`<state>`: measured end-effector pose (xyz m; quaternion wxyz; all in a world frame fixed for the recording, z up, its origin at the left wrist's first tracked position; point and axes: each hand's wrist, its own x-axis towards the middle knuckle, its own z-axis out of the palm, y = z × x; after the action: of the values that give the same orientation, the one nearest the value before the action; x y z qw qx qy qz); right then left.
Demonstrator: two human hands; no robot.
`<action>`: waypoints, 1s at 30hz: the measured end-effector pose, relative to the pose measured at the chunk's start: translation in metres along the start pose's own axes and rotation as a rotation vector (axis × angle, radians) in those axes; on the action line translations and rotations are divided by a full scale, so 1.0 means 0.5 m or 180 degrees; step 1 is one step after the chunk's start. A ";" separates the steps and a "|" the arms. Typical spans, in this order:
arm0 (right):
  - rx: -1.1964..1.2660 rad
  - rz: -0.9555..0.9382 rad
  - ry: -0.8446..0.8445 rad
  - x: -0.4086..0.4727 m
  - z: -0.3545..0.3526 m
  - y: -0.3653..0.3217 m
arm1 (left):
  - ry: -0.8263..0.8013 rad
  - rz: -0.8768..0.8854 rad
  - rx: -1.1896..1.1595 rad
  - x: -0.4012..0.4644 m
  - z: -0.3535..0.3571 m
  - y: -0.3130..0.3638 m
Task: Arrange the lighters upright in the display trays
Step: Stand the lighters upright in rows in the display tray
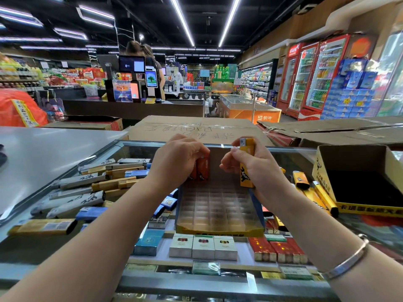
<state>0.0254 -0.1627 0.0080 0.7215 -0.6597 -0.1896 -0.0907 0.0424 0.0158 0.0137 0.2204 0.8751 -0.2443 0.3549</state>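
Head view: a shop counter, and both hands were busy over the tray.
Counter: the glass-topped display counter (283,158) carried everything, with cigarette packs visible beneath the glass.
Tray: the yellow-and-blue cardboard display tray with a clear gridded plastic insert (218,205) sat at centre, nearly every cell unfilled.
Spare box: an open yellow cardboard box (327,171) stood well to the right, its dark inside showing nothing I could make out.
Left hand: the left hand (174,162) curled over two orange-red plastic lighters (202,168), upright at the tray's far left corner, fingers gripping their tops.
Right hand: the right hand (257,168) clasped one yellow plastic lighter with a silver metal top (246,162), upright, just above the tray's far right cells.
Loose stock: more yellow lighters (314,192) lay flat on the glass between the tray and the box.
Position: the yellow lighter sat inside the right hand's grip, base hanging just beside the tray's right wall; whether it touched a cell, I could not tell.
Risk, as I judged it: the base might miss its cell and catch a grid rib, leaving the lighter tilted.
Second risk: the left hand's release could topple the orange-red pair, with no neighbours to brace them.
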 end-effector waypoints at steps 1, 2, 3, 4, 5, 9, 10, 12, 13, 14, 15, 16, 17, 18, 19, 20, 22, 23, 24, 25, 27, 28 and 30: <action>-0.0013 0.0002 0.0003 -0.001 0.000 -0.001 | -0.0058 0.0005 0.0045 0.000 0.001 0.000; -0.0018 0.0003 0.0005 -0.001 0.000 -0.002 | -0.0117 -0.0018 0.0049 0.001 0.002 0.001; -0.0017 -0.0001 0.0009 -0.002 0.001 -0.002 | -0.0186 -0.0073 0.0017 0.003 0.003 0.001; -0.0023 -0.0007 0.0018 -0.002 0.002 -0.003 | -0.0271 -0.0156 -0.0041 0.004 0.004 0.001; -0.0036 -0.0012 0.0039 -0.003 0.003 -0.003 | -0.0359 -0.0248 -0.0116 0.005 0.005 0.000; 0.0161 0.0161 0.0213 -0.003 0.007 -0.011 | -0.0548 -0.0460 -0.0410 0.000 0.003 -0.005; 0.0281 0.0268 0.0225 -0.002 0.006 -0.014 | -0.0600 -0.0459 -0.0430 -0.003 0.003 -0.006; 0.0510 0.0465 0.0212 -0.002 0.003 -0.021 | -0.0710 -0.0403 -0.0480 -0.009 0.008 -0.006; 0.0611 0.0530 0.0217 -0.001 0.000 -0.023 | -0.0755 -0.0368 -0.0519 -0.011 0.010 -0.006; 0.0687 0.0570 0.0219 0.000 -0.001 -0.026 | -0.0788 -0.0343 -0.0566 -0.012 0.013 -0.006; 0.0729 0.0584 0.0198 0.001 -0.003 -0.029 | -0.0813 -0.0335 -0.0626 -0.012 0.015 -0.006; 0.0774 0.0585 0.0129 0.002 -0.005 -0.032 | -0.0833 -0.0353 -0.0707 -0.012 0.016 -0.007; 0.0850 0.0572 0.0002 0.001 -0.007 -0.035 | -0.0847 -0.0406 -0.0811 -0.011 0.016 -0.007; 0.0957 0.0553 -0.0167 0.000 -0.008 -0.038 | -0.0848 -0.0478 -0.0923 -0.011 0.016 -0.006; 0.1053 0.0517 -0.0340 -0.001 -0.010 -0.039 | -0.0815 -0.0530 -0.1019 -0.010 0.014 -0.005; 0.1108 0.0470 -0.0479 -0.002 -0.011 -0.039 | -0.0737 -0.0532 -0.1097 -0.011 0.011 -0.003; 0.1061 0.0370 -0.0616 -0.003 -0.013 -0.036 | -0.0504 -0.0436 -0.1315 -0.012 0.004 0.005; 0.0909 0.0307 -0.0611 -0.002 -0.013 -0.033 | -0.0397 -0.0395 -0.1428 -0.014 -0.001 0.012; 0.0681 0.0236 -0.0585 -0.002 -0.013 -0.032 | -0.0312 -0.0364 -0.1488 -0.016 -0.005 0.020; 0.0464 0.0172 -0.0556 -0.002 -0.013 -0.030 | -0.0259 -0.0335 -0.1499 -0.018 -0.007 0.029; 0.0240 0.0090 -0.0564 -0.005 -0.013 -0.028 | -0.0261 -0.0291 -0.1509 -0.023 -0.006 0.047; 0.0130 0.0049 -0.0566 -0.007 -0.012 -0.028 | -0.0291 -0.0278 -0.1553 -0.025 -0.002 0.053; -0.0086 -0.0072 -0.0537 -0.011 -0.008 -0.029 | -0.0329 -0.0286 -0.1669 -0.026 0.005 0.062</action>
<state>0.0156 -0.1690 0.0190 0.6929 -0.6725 -0.2560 -0.0455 0.0173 -0.0063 0.0091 0.4423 0.8151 -0.2996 0.2243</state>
